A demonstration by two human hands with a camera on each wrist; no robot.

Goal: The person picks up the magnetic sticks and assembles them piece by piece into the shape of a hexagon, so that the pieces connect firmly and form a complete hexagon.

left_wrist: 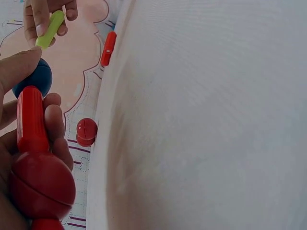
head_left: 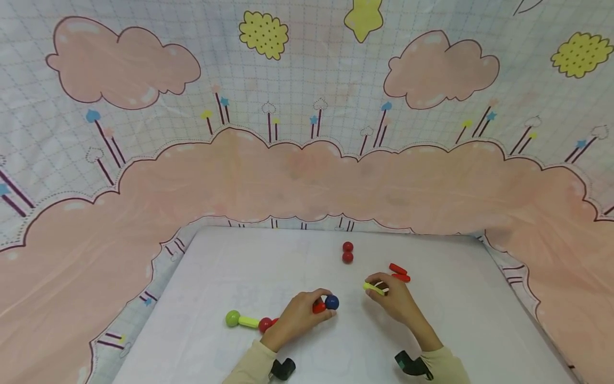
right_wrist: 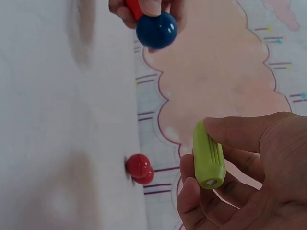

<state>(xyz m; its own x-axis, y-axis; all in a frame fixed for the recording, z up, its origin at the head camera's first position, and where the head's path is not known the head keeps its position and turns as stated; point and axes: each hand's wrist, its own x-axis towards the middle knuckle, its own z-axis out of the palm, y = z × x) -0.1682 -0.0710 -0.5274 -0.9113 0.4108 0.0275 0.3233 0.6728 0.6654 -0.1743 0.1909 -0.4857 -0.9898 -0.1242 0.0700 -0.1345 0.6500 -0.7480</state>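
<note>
My left hand (head_left: 302,312) grips a chain of magnetic rods and balls. At its front end is a blue ball (head_left: 331,302), joined to a red rod (left_wrist: 32,117) and then a red ball (left_wrist: 42,184). Left of the hand in the head view, the chain appears to run on through a second red ball (head_left: 265,325) and a yellow-green rod (head_left: 248,322) to a green ball (head_left: 232,318); its middle is hidden behind the hand. Between thumb and fingers, my right hand (head_left: 394,298) pinches a loose yellow-green rod (right_wrist: 208,155) with a metal end, apart from the blue ball.
Two red balls (head_left: 347,252) lie together farther back on the white table (head_left: 268,261). Beyond the right hand lie two red rods (head_left: 398,268). A patterned cloth (head_left: 297,181) hangs behind the table.
</note>
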